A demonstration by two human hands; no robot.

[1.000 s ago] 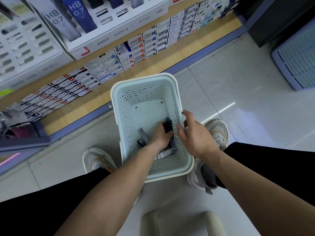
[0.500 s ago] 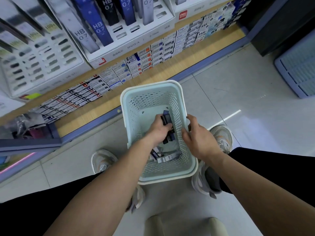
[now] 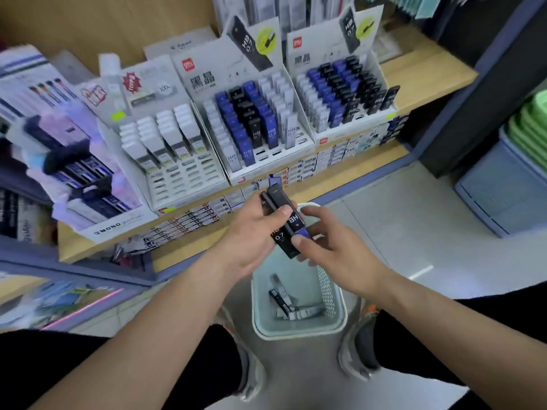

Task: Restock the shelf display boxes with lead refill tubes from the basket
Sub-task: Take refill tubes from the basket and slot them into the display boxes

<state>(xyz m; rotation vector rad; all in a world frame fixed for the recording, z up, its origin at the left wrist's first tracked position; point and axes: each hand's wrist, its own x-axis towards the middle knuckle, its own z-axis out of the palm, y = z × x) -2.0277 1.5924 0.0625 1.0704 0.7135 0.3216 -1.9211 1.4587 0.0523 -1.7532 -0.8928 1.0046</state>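
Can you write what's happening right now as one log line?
left hand grips lead refill tubes | right hand pinches their lower end | basket holds more tubes

A pale, glossy tiled floor [image 3: 414,220] carries a short bright streak of reflected light [image 3: 420,272]. A wooden shelf [image 3: 423,69] with blue-grey edging stands against a wooden back panel [image 3: 74,22]. To the right, past a dark upright panel [image 3: 473,93], a blue-grey plastic crate [image 3: 503,196] sits below stacked green trays [image 3: 532,128].
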